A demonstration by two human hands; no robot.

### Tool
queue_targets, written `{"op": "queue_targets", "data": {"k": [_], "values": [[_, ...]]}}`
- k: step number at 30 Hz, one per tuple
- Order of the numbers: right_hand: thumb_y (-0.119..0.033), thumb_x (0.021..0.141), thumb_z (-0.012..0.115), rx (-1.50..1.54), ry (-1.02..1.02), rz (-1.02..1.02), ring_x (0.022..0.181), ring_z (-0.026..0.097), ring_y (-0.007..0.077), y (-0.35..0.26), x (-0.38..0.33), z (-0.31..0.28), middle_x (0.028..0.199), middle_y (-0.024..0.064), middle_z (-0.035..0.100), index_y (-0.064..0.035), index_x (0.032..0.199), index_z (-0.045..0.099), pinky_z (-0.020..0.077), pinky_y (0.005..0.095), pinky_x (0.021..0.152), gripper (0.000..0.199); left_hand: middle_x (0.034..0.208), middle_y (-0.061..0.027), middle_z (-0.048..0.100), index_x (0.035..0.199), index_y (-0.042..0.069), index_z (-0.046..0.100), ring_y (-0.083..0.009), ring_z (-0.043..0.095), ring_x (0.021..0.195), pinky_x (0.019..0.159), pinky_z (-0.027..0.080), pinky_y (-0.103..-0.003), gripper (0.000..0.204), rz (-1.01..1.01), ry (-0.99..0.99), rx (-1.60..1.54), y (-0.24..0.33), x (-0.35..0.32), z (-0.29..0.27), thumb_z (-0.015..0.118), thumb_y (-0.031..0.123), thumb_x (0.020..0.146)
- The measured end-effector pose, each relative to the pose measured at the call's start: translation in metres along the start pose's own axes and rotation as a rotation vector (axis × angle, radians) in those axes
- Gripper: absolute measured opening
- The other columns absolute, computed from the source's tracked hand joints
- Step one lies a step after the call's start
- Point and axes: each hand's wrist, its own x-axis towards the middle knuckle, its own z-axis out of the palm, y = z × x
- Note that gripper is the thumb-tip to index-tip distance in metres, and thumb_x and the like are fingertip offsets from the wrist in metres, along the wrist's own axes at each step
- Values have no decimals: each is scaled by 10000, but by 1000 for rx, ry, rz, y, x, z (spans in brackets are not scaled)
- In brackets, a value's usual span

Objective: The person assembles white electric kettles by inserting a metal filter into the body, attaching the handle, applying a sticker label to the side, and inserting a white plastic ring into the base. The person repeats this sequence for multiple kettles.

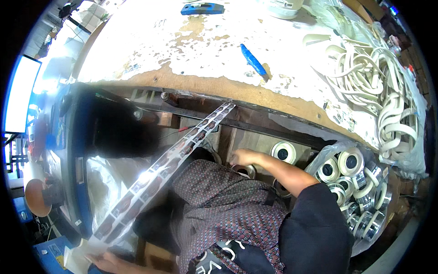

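A long, see-through strip [175, 155] with a repeated row of dark, pale-edged patches slants from under the table edge to the lower left. At its lower end my left hand [102, 261] is closed on the strip, beside a white curved piece [76, 259]; the fingertips are partly hidden. My right hand [242, 157] is held in front of my lap with its fingers curled. What it holds, if anything, is hidden. Just below it sits a round, pale-rimmed spool [244, 171], partly covered by the hand and my patterned clothing [228, 192].
Ahead is a worn white table [196, 50] with a blue cutter [252, 59], another blue tool [202, 8] and a heap of cream strips [360, 73]. At right, a plastic bag [376, 230] holds several white-rimmed spools [351, 161]. A blue machine [64, 173] stands at left.
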Motion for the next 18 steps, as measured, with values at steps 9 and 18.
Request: {"op": "queue_targets", "data": {"k": [9, 18], "values": [[-250, 832, 689, 244, 479, 295, 913, 651, 259, 124, 152, -9, 1065, 187, 653, -1, 1235, 552, 515, 365, 820, 493, 1323, -185, 508, 1299, -74, 458, -291, 529, 1175, 1037, 386, -431, 519, 159, -94, 711, -54, -17, 42, 466, 356, 1009], [-205, 809, 693, 10, 700, 635, 986, 630, 299, 215, 235, -57, 1125, 190, 637, -38, 1258, 546, 478, 396, 883, 501, 1119, -123, 601, 1168, -5, 542, -227, 606, 959, 810, 517, -372, 450, -128, 163, 918, -165, 13, 31, 606, 373, 934]]}}
